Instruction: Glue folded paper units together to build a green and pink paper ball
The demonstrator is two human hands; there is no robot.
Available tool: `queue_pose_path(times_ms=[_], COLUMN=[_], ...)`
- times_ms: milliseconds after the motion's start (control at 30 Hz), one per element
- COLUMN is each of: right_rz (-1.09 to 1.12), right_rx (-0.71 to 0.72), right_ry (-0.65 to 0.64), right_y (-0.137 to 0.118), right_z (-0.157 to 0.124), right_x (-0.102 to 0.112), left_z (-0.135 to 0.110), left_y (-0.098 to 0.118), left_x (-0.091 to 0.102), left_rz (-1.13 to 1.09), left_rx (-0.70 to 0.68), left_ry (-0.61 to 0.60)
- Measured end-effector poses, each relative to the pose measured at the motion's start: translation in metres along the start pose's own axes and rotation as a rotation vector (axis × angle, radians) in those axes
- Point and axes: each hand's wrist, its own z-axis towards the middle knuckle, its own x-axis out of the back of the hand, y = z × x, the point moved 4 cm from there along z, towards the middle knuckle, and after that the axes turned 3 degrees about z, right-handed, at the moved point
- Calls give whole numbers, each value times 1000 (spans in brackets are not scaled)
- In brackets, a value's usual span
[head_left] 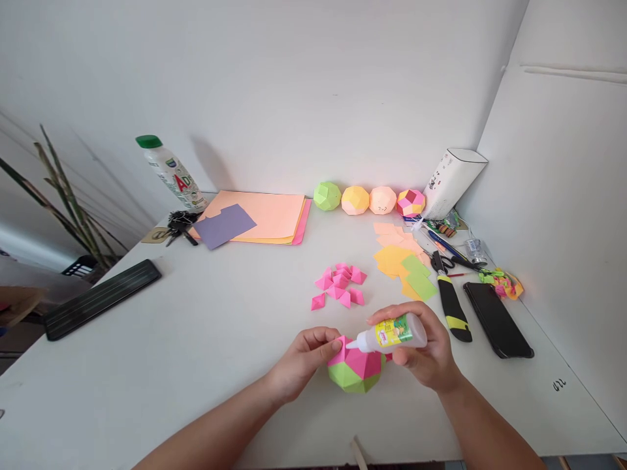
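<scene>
A pink and green folded paper ball [356,373] rests on the white table [196,339] in front of me. My left hand [306,359] pinches its upper left edge, fingers closed on the pink paper. My right hand [424,349] is wrapped round a small glue bottle [392,334], held sideways, its white nozzle pointing left at the top of the ball. A heap of several small pink folded pieces [339,284] lies just beyond the ball.
Four finished paper balls [368,199] line the back wall beside a white box [453,179]. Orange and green paper squares [404,261], scissors, a utility knife [453,303] and a black phone [497,320] lie right. Coloured sheets [259,217], keys, a drink bottle [169,171] and a black bar [100,297] lie left.
</scene>
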Motion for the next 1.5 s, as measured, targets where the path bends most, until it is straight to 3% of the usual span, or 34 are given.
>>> queue_pose_path(times_ms=[600,1100,1300,1500], right_rz=[-41,9,6,67], right_rx=[35,-33,-20,-107], right_ry=[69,1,40,114], right_y=[-1,4,3,9], right_z=[0,-1,0,3], right_x=[2,0,1,4], left_z=[0,0,0,0], left_y=[-2,-2,-1,-1], left_x=[2,3,2,2], left_rz=[21,14,31,34], left_rx=[-3,-11,-9,-7], left_ry=[-1,3,5,0])
